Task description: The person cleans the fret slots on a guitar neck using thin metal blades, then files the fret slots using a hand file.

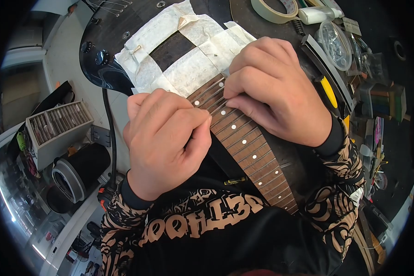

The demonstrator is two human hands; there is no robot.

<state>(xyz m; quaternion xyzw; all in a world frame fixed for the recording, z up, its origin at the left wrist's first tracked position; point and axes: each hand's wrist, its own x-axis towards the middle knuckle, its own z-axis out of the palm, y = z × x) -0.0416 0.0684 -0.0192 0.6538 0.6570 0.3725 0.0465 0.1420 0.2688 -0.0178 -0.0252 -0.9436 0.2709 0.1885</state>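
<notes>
An electric guitar with a dark body (106, 34) lies across the bench, its neck running toward me. Pale masking tape (188, 71) covers the body around a dark rectangular opening. The brown fretboard (257, 158) has white dot inlays and metal frets. My left hand (165, 138) is closed in a pinch at the fretboard's near-left edge, by the tape. Across from it, my right hand (278, 89) is also pinched, thumb and fingertips on the upper frets. What either pinch holds, if anything, is too small or hidden to make out.
At the upper right are a tape roll (276, 10), a white bottle (318, 14), a clear container (334, 45) and a yellow-handled tool (329, 92). On the left stand a box of slotted items (57, 131) and a black cylinder (85, 165). A black cable (109, 133) hangs beside the guitar.
</notes>
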